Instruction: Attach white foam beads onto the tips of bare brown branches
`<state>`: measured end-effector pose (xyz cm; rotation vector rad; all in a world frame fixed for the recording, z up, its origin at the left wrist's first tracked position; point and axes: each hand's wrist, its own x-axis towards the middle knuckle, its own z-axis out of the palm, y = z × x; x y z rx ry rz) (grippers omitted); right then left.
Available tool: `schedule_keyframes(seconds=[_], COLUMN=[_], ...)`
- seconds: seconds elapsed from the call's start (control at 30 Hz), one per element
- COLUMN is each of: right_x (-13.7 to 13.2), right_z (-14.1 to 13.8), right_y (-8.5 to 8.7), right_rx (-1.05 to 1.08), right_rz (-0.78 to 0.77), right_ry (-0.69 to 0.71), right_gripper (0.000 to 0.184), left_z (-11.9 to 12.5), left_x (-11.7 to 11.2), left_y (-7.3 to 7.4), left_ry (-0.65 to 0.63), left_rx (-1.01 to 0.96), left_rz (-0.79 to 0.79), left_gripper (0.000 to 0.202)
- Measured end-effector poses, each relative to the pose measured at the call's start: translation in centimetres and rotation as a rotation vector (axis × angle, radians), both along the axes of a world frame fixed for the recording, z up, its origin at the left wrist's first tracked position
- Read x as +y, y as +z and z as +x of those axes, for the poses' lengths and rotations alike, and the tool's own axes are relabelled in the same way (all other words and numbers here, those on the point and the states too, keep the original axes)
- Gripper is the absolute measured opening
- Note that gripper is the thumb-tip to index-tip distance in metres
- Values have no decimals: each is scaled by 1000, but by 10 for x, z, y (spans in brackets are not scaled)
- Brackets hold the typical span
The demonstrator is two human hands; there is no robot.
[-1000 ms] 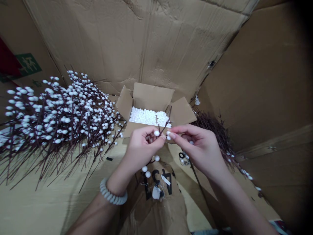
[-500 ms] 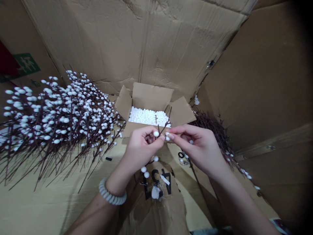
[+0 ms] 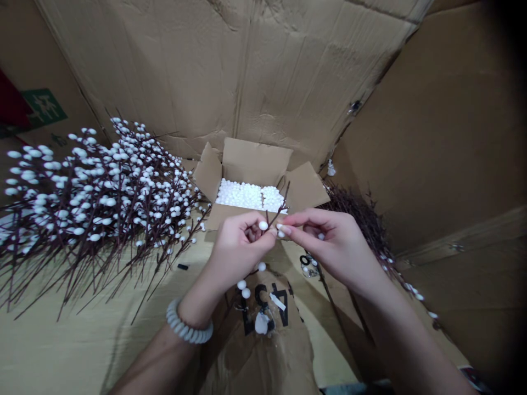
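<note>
My left hand (image 3: 242, 249) and my right hand (image 3: 329, 244) meet in front of an open cardboard box (image 3: 251, 162) of white foam balls (image 3: 249, 196). Between them they hold a thin dark artificial twig (image 3: 276, 211) carrying white foam berries. My left fingers pinch the twig beside a berry (image 3: 263, 225). My right fingertips pinch another small white berry (image 3: 280, 232). Lower berries (image 3: 244, 289) hang below my left hand. A coiled pale bracelet (image 3: 189, 327) circles my left wrist.
A large heap of white-berried branches (image 3: 99, 192) lies to the left. A darker heap of twigs (image 3: 358, 225) lies to the right against cardboard walls (image 3: 432, 109). Torn brown cardboard with black print (image 3: 263, 351) lies below my hands.
My right fingertips have shifted slightly left, closer to my left hand. The view has tilted a little, and the twig stays held between both hands.
</note>
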<state>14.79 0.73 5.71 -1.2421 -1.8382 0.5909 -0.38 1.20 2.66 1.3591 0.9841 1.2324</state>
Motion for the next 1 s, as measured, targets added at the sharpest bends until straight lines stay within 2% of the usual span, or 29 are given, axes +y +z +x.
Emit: schedule_keyframes(seconds=[0.4,0.77,1.0], right_x=[1,4,4], right_z=[1,-2,-3], right_y=[-1,1,1], right_rx=[-114,84,103], right_rz=[48,-89,-111], right_ry=[12,67,81], right_gripper=[11,7,6], left_z=[0,0,0], left_x=[0,1,1], left_y=[-1,-3,-3], left_ry=[4,-4,-4], left_rx=[16,14,14], left_rz=[-15,7,9], left_gripper=[24,22,23])
